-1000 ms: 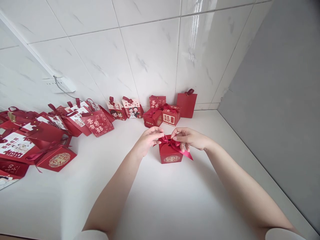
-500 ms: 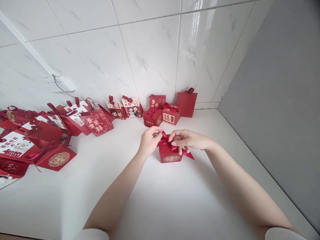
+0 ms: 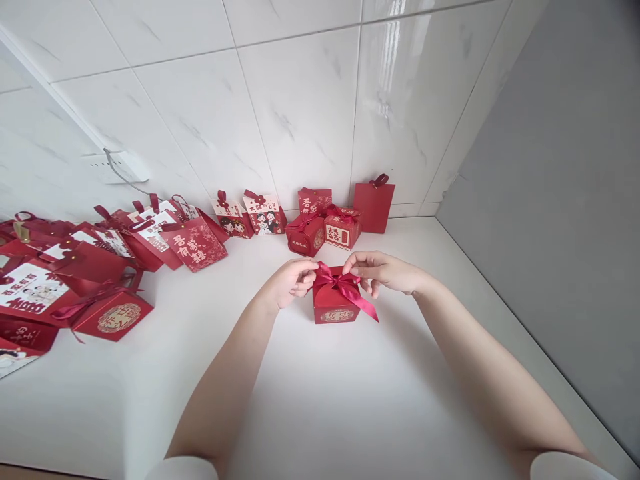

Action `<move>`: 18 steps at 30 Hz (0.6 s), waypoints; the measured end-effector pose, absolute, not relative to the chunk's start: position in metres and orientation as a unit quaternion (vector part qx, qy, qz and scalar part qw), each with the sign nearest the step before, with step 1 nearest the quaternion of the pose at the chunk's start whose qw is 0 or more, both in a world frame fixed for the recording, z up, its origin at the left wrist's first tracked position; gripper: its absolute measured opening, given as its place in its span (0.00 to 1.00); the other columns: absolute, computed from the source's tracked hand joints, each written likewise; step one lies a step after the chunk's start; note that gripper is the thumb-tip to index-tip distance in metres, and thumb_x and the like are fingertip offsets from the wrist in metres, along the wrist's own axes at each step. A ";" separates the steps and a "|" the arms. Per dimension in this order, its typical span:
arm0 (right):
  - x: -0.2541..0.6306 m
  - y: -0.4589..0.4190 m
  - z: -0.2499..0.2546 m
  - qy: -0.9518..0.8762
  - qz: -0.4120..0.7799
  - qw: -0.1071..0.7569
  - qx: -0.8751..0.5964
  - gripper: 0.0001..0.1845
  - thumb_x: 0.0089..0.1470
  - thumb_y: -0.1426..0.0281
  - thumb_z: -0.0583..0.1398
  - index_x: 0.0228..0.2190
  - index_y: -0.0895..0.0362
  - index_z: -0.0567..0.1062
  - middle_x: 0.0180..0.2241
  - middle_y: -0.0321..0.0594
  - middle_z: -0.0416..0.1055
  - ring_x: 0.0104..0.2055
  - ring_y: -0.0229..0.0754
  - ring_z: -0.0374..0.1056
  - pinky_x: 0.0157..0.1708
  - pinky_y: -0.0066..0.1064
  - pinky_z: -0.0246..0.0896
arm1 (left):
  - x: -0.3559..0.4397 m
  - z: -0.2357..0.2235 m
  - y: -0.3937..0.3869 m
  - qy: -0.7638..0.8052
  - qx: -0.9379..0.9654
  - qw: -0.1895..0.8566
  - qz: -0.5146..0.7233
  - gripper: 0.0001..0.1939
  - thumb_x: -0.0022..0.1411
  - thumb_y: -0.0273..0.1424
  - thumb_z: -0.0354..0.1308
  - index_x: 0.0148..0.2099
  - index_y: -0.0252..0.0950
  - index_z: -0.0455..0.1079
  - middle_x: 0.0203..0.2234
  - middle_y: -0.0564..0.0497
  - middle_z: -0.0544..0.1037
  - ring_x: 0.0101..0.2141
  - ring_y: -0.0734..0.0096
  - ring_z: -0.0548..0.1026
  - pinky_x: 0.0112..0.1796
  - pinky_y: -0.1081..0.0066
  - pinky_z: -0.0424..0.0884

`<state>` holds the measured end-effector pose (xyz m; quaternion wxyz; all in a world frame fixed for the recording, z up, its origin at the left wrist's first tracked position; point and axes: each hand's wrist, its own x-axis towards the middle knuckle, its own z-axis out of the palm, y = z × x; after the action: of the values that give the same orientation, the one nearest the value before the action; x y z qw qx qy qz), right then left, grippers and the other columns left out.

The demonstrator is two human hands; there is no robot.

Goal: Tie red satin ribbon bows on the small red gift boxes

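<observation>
Ribbon (image 3: 346, 287) on the red box (image 3: 334, 305) was pinched by the left hand (image 3: 291, 281) and, apparently, the right hand (image 3: 381, 271); bow-shaping looked in progress, calling for an even pull.

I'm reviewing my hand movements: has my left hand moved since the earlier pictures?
Yes. Your left hand has moved slightly left, judged against the stationary double-happiness gift box behind.
</observation>
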<state>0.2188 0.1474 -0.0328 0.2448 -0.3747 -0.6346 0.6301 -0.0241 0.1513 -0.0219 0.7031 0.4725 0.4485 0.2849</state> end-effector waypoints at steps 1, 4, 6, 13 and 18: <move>0.219 0.148 -0.033 -0.634 0.627 0.254 -0.374 0.14 0.55 0.58 0.62 0.37 0.54 0.73 0.29 0.35 0.66 0.24 0.31 0.64 0.20 0.24 0.64 | -0.024 -0.022 0.151 0.448 0.472 0.704 0.284 0.11 0.57 0.33 0.58 0.28 0.35 0.60 0.17 0.59 0.56 0.13 0.87 0.46 0.15 0.78 0.37; 0.217 0.148 -0.034 -0.630 0.624 0.271 -0.374 0.14 0.54 0.57 0.62 0.37 0.54 0.73 0.30 0.35 0.64 0.25 0.31 0.62 0.20 0.23 0.64 | -0.021 -0.021 0.150 0.448 0.482 0.696 0.287 0.17 0.58 0.37 0.60 0.26 0.35 0.57 0.17 0.60 0.55 0.14 0.88 0.46 0.16 0.77 0.38; 0.216 0.148 -0.034 -0.625 0.627 0.277 -0.373 0.14 0.54 0.57 0.62 0.37 0.54 0.73 0.30 0.34 0.64 0.25 0.32 0.62 0.20 0.24 0.64 | -0.020 -0.021 0.148 0.444 0.485 0.691 0.300 0.18 0.57 0.39 0.62 0.26 0.34 0.57 0.18 0.60 0.54 0.14 0.88 0.46 0.16 0.77 0.38; 0.214 0.146 -0.031 -0.606 0.623 0.339 -0.360 0.13 0.53 0.59 0.63 0.35 0.55 0.72 0.26 0.32 0.63 0.23 0.31 0.59 0.19 0.22 0.58 | -0.017 -0.024 0.147 0.430 0.475 0.677 0.361 0.17 0.54 0.40 0.65 0.29 0.34 0.63 0.18 0.59 0.59 0.14 0.88 0.48 0.16 0.78 0.39; 0.213 0.149 -0.037 -0.580 0.645 0.344 -0.360 0.13 0.52 0.59 0.64 0.34 0.55 0.73 0.26 0.32 0.62 0.23 0.31 0.59 0.19 0.23 0.57 | -0.018 -0.029 0.149 0.422 0.482 0.675 0.366 0.15 0.57 0.40 0.63 0.32 0.34 0.64 0.26 0.55 0.70 0.14 0.91 0.51 0.15 0.80 0.40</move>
<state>0.2128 0.1492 -0.0368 0.3437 -0.3602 -0.5797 0.6451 -0.0179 0.1490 -0.0291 0.6752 0.4819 0.4221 0.3656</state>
